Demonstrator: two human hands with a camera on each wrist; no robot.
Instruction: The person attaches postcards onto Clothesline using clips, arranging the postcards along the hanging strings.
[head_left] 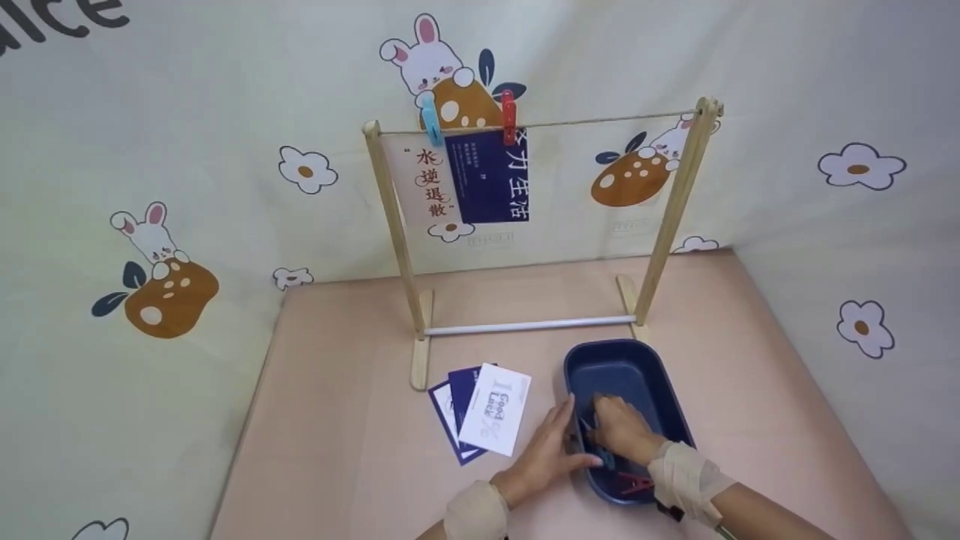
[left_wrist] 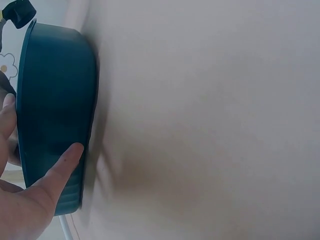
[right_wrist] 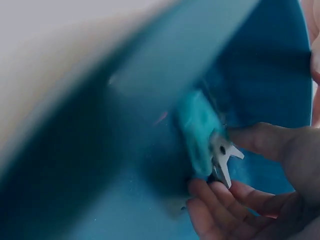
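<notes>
Head view: both hands are down at the blue tub [head_left: 652, 367], which sits on the pink bench [head_left: 337, 420] just in front of the wooden rack [head_left: 675, 202]. The left hand [head_left: 541, 457] is on the tub's near-left wall, fingers straight along the rim, thumb pressed flat on the outside; the left wrist view shows that thumb [left_wrist: 60, 167] against the wall, a loose, open grip holding the tub steady. The right hand [head_left: 621, 429] is inside the tub, fingers curled. In the right wrist view it's got a teal peg [right_wrist: 200, 132] pinched between thumb and fingertips [right_wrist: 212, 192], the peg's metal spring showing, though that view is blurred. A red peg [head_left: 636, 484] lies in the tub's near end, by the right wrist. Left of the tub, three cards [head_left: 480, 411] are fanned on the bench. Up on the rack's string, two more cards [head_left: 465, 180] hang from a blue clip [head_left: 430, 120] and a red clip [head_left: 509, 115].
</notes>
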